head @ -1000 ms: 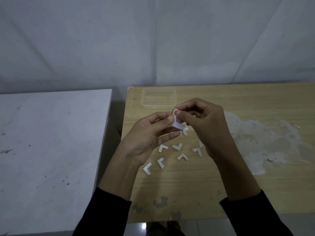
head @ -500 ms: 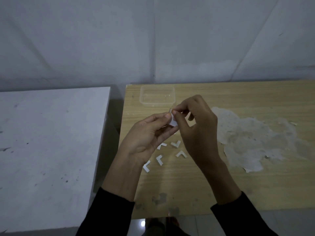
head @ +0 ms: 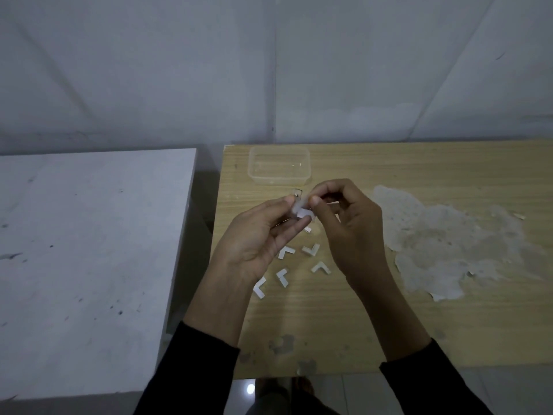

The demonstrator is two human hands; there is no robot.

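Both hands are raised above a wooden table (head: pixel 374 324). My left hand (head: pixel 257 238) pinches a small white L-shaped piece (head: pixel 302 209) between thumb and fingers. My right hand (head: pixel 350 226) pinches the same piece from the right with thumb and forefinger. Several more white L-shaped pieces (head: pixel 311 250) lie on the table under and just in front of the hands. How the held piece is built is too small to tell.
A clear plastic container (head: pixel 279 169) stands at the table's back left corner. A pale patch of peeled veneer (head: pixel 443 241) spreads over the right of the table. A white table (head: pixel 89 265) sits to the left across a dark gap. A grey wall is behind.
Both hands have stayed together on the white piece, with small finger shifts. The camera has tilted, so the table and hands sit slightly differently in view.
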